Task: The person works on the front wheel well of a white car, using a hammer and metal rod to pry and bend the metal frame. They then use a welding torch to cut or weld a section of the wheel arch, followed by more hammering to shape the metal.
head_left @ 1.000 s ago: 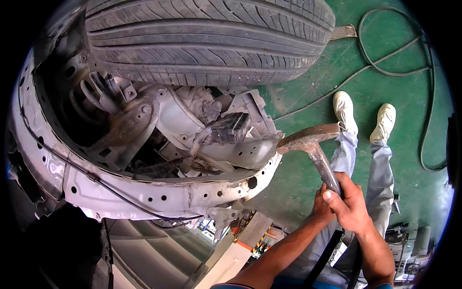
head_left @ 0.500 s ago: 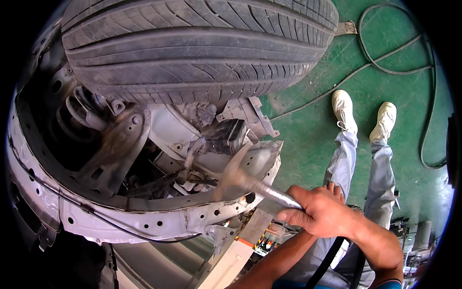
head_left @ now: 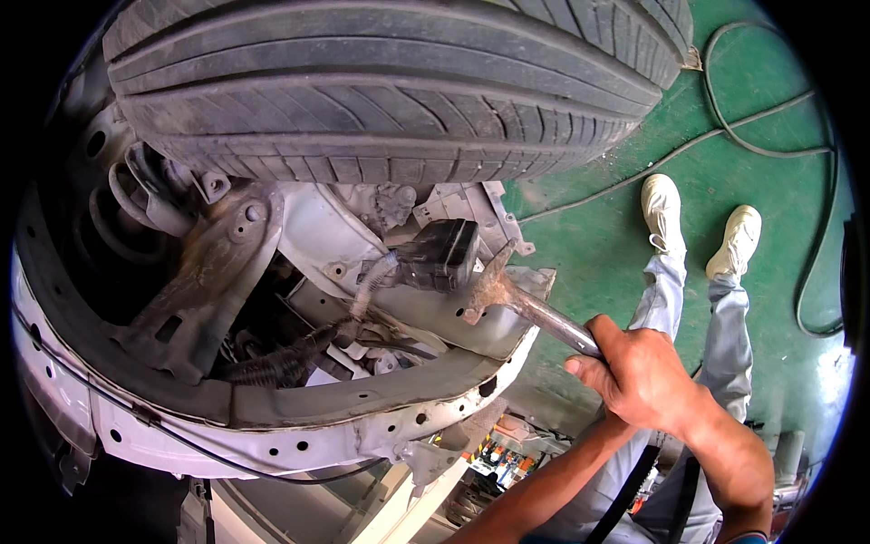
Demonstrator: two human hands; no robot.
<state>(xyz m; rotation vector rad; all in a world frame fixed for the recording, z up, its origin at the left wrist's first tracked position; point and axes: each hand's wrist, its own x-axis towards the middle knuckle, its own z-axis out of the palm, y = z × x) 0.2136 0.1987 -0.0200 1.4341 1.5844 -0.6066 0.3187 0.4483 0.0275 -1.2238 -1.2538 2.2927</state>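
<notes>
My right hand point(head_left: 645, 376) is wrapped round the handle of a hammer point(head_left: 548, 322), its thumb lying along the near side. The worn, rusty-brown hammer head point(head_left: 489, 288) is over the light metal panel at the end of a car body's curved rail point(head_left: 362, 419), beside a black plastic box point(head_left: 444, 254); whether it touches the panel I cannot tell. My left forearm point(head_left: 562, 476) runs up beneath the right wrist. My left hand is hidden behind the right one, so its fingers do not show.
A large tyre point(head_left: 381, 100) fills the upper part. Below it are a rusty bracket point(head_left: 204, 281) and wiring point(head_left: 290, 358). A hose point(head_left: 761, 150) lies coiled on the green floor point(head_left: 598, 245). My legs and pale shoes point(head_left: 663, 213) are at the right.
The hammer head, blurred by motion before, has moved up and right, away from the rail's edge. The right hand has shifted right with it. Left fingers glimpsed behind it are now hidden.
</notes>
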